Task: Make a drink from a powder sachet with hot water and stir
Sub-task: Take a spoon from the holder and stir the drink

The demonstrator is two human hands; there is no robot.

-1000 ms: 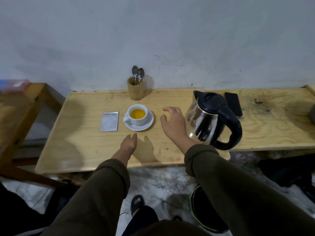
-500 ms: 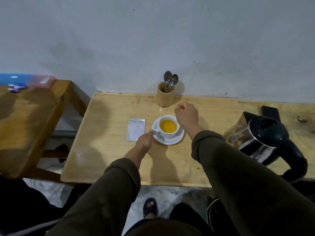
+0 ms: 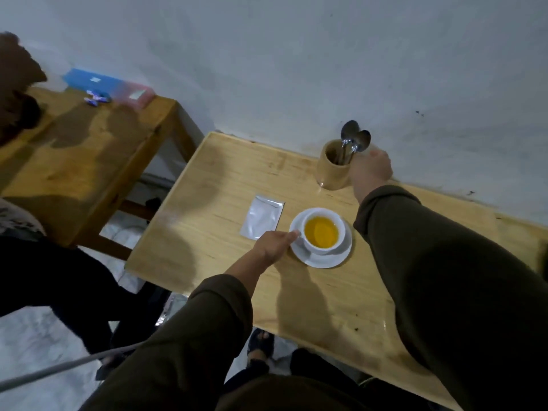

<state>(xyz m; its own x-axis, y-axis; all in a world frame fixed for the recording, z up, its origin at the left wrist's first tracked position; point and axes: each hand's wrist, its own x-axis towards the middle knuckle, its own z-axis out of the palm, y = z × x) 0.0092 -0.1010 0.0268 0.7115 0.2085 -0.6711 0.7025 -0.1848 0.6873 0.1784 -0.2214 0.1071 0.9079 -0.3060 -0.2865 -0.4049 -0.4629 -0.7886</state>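
Observation:
A white cup of yellow-orange drink stands on a white saucer on the light wooden table. My left hand rests at the cup's left side, fingers pinched on its handle. A flat silver sachet lies just left of the saucer. At the back by the wall stands a wooden holder with two metal spoons in it, bowls up. My right hand is beside the holder, fingers closed at the spoon stems. The kettle is out of view.
A darker wooden table stands to the left, with blue and pink boxes on it. Part of another person shows at the far left. A grey cable crosses the floor. The wall runs right behind the holder.
My right hand moved from beside the cup back to the spoon holder. My left hand closed in on the cup's handle. The view swung left, so the kettle dropped out of sight.

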